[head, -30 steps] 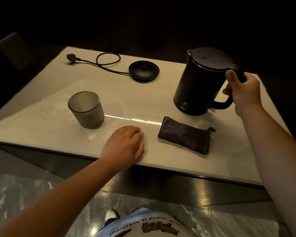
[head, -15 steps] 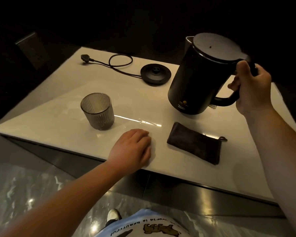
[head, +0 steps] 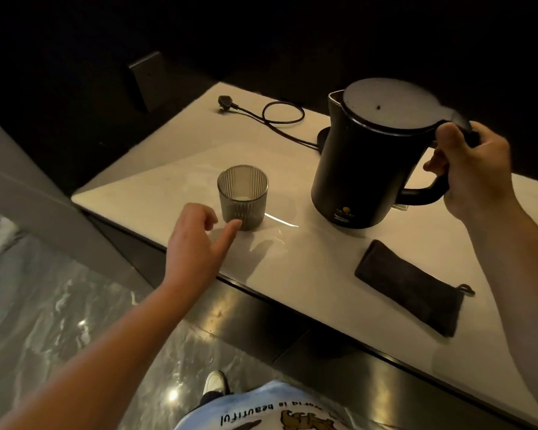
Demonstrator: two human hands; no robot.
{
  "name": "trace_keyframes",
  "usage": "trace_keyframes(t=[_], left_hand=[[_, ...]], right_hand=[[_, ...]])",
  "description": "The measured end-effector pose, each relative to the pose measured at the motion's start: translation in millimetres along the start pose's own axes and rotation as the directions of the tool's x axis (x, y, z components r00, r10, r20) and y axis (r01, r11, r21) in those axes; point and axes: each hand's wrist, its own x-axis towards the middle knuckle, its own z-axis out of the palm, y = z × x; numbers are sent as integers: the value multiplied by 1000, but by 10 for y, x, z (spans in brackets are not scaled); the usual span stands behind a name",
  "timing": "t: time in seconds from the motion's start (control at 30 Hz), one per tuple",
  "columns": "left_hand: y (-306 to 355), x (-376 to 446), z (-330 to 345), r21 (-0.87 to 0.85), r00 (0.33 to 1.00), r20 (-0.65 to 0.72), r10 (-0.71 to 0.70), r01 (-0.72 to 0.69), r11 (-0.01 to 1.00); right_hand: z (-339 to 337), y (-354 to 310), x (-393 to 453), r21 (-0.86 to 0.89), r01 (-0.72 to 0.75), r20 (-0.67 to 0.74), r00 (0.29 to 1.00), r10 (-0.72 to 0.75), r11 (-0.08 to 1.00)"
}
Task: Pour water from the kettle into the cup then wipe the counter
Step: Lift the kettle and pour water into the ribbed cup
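Observation:
My right hand (head: 475, 172) grips the handle of the black kettle (head: 370, 159), which hangs lifted and slightly tilted above the pale counter (head: 323, 259). A ribbed grey glass cup (head: 243, 197) stands upright left of the kettle. Just in front-left of the cup is my left hand (head: 199, 243), fingers spread, its thumb tip close to the cup's base; I cannot tell if it touches. A dark folded cloth (head: 410, 287) lies flat near the counter's front edge, below the kettle.
The kettle's round base (head: 323, 138) sits behind the kettle, mostly hidden, with its cord (head: 280, 114) and plug (head: 225, 103) lying toward the back left. The counter's front edge drops to a glossy marble floor (head: 59, 305). Dark wall behind.
The kettle has risen off the counter and moved left toward the cup. My left hand has lifted from the counter edge and opened beside the cup.

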Motion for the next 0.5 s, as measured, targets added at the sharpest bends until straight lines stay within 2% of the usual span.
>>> trace_keyframes(t=[0.07, 0.17, 0.33, 0.5], left_hand=[[-54, 108, -5, -46, 998, -13, -61, 61, 997], [-113, 287, 43, -126, 985, 144, -94, 112, 986], [-128, 487, 157, -271, 919, 389, -64, 180, 946], [-172, 544, 209, -303, 926, 377, -14, 138, 943]], right_hand=[[73, -35, 42, -30, 16, 53, 999, -14, 999], [163, -81, 104, -93, 36, 127, 992, -24, 995], [280, -174, 207, -201, 92, 237, 971, -43, 975], [363, -321, 281, -328, 192, 348, 935, -70, 925]])
